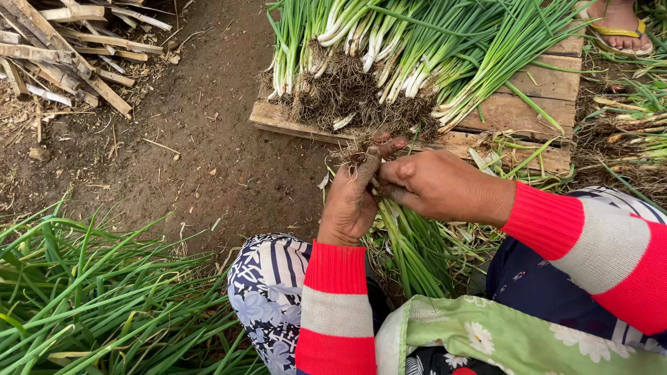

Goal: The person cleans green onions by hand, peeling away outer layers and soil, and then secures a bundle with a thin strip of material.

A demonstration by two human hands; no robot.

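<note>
A: Ground?
B: Bare dark soil (208, 132) is filling the middle, damp-looking, bits of straw lying on it.
A: Anything standing on it?
B: A low wooden pallet (535, 111) is sitting top centre. Split bamboo sticks (62, 55) are piling up top left.
A: Edges?
B: Loose green leaves (90, 298) are spreading bottom left; a sandalled foot (618, 24) is showing top right.
A: Light?
B: Outdoor daylight, soft, no hard shadows falling.
</note>
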